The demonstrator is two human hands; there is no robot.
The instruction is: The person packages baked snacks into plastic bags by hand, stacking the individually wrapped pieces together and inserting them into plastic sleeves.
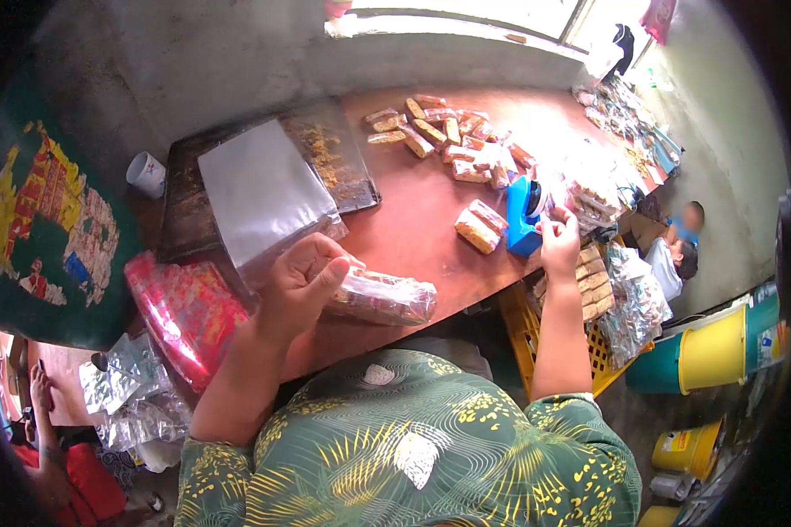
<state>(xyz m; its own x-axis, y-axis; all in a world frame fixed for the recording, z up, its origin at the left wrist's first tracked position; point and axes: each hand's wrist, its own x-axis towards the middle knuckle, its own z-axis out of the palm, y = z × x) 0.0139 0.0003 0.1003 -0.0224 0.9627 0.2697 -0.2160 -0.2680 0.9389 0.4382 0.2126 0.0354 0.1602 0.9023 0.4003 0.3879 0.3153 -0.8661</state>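
Observation:
My left hand pinches the gathered end of a clear plastic bag of biscuit-like bars, which lies on its side near the table's front edge. At the right, my right hand is raised beside a blue tape dispenser, thumb and fingertips pressed together. Whatever is between those fingertips is too small to make out. Just left of the dispenser sits another wrapped pack of bars. Farther back, several wrapped packs lie in a loose heap.
Clear plastic sheets lie on a dark tray with crumbs. Red printed plastic hangs over the left edge. A yellow crate with more packs stands below the right edge. Other people are at the right and lower left.

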